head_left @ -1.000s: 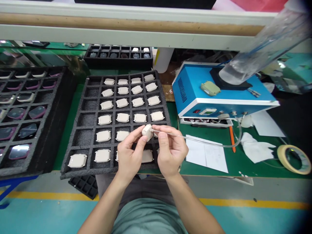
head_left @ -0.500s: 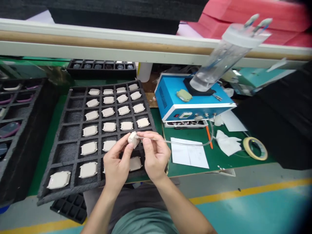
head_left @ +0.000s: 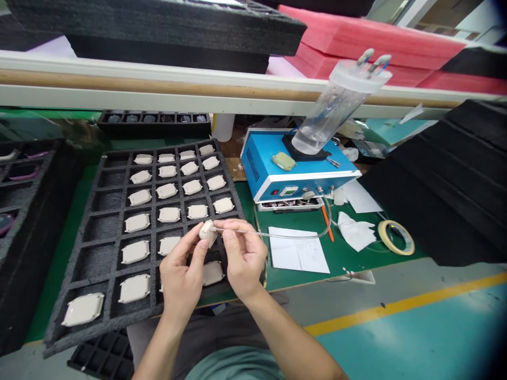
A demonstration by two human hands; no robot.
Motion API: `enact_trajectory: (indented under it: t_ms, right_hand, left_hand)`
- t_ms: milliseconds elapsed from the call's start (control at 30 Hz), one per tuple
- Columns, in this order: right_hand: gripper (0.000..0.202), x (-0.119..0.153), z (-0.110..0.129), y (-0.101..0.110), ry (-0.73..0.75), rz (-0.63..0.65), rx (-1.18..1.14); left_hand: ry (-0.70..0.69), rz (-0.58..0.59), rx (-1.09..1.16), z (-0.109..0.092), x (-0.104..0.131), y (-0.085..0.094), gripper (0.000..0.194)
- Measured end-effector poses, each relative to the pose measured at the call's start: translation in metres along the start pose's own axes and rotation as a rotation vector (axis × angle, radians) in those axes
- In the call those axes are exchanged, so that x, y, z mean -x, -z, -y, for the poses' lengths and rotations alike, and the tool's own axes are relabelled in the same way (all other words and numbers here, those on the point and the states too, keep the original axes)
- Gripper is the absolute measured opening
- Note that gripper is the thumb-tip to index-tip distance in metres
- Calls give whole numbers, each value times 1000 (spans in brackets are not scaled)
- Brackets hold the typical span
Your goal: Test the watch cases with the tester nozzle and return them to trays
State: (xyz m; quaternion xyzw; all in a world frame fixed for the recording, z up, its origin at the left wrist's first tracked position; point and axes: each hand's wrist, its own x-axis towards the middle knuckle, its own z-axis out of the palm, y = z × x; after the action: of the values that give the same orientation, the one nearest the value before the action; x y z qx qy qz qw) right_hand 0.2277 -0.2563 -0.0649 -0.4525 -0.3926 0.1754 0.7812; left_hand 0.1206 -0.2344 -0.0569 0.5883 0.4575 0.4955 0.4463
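Note:
Between thumb and fingers, my left hand [head_left: 182, 272] holds a small cream watch case [head_left: 207, 234] on edge above the tray. My right hand [head_left: 244, 257] pinches the end of a thin clear tube [head_left: 285, 237], whose tip meets the side of the case; whether it enters a hole there I cannot tell. That tube curves to the front of a blue machine [head_left: 304, 177]. Below my hands lies a dark foam tray [head_left: 114, 311] with several cream watch cases [head_left: 135, 252] in its compartments; my hands hide some of them.
On the machine stand a clear cylinder [head_left: 328, 108] and an olive watch case [head_left: 284, 161]. White paper [head_left: 299, 250], an orange pen [head_left: 328, 222], tissue [head_left: 356, 231] and a tape roll [head_left: 396, 237] lie to the right. A shelf edge [head_left: 158, 95] crosses above; another foam tray [head_left: 24, 237] stands left.
The whole view has shifted, so the bench appears slightly further left and lower. Both hands keep the same hold, with the tube tip still at the watch case.

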Motion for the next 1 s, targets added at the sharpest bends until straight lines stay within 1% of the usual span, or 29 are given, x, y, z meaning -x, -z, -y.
enact_trajectory:
  t_ms: [267, 533, 1000]
  right_hand:
    - [13, 1, -1, 1, -17, 13, -57]
    - [8, 0, 0, -1, -6, 1, 17]
    - [9, 0, 0, -1, -14, 4, -1]
  left_hand:
    - [-12, 7, -19, 1, 1, 1, 37]
    - [-6, 4, -25, 0, 0, 0, 39]
    - [-19, 0, -21, 1, 0, 1, 37]
